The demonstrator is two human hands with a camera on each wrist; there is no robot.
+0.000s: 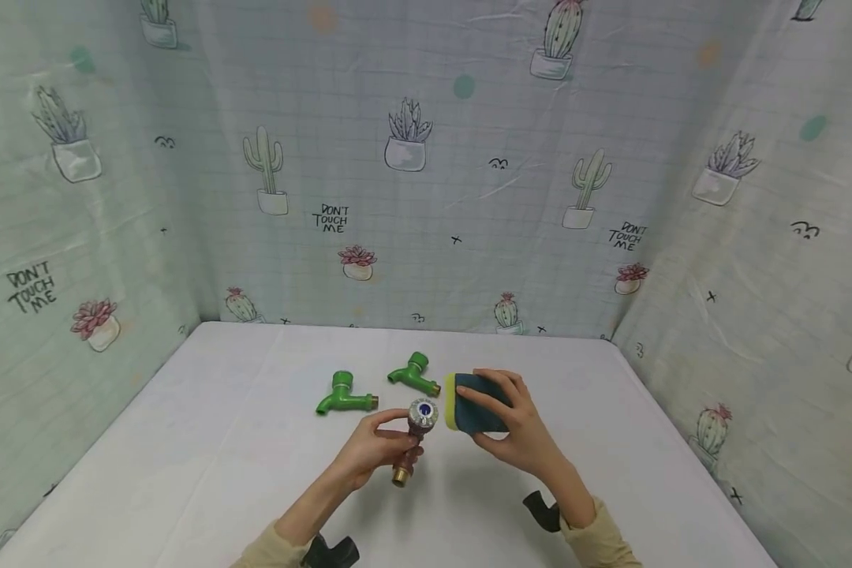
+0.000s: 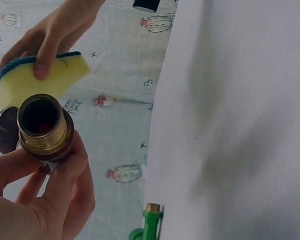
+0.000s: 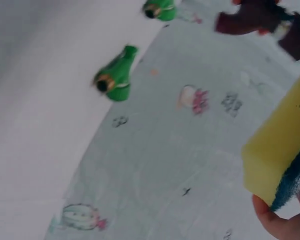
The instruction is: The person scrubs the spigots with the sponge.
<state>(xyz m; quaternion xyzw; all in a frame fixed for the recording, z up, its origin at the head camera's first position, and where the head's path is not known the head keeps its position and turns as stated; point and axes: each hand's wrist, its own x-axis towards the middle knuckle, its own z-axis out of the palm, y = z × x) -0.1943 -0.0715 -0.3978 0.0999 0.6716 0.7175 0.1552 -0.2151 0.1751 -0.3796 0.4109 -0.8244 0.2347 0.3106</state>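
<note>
The left hand (image 1: 372, 451) gripped the brown tap (image 1: 417, 431) above the table (image 1: 184, 473), with knob (image 1: 424, 412) uppermost and threaded brass end (image 1: 401, 476) toward the wearer. The right hand (image 1: 524, 432) grasped the sponge (image 1: 479, 420) just beside the knob, yellow side facing it. Two green taps (image 1: 344, 401) lay beyond the hands

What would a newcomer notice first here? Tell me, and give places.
First is probably the yellow-and-blue sponge in the right hand, near the middle of the head view. Just left of it, the left hand holds a dark tap with a shiny knob. Beyond that hand, two green taps rest on the white table.
</note>
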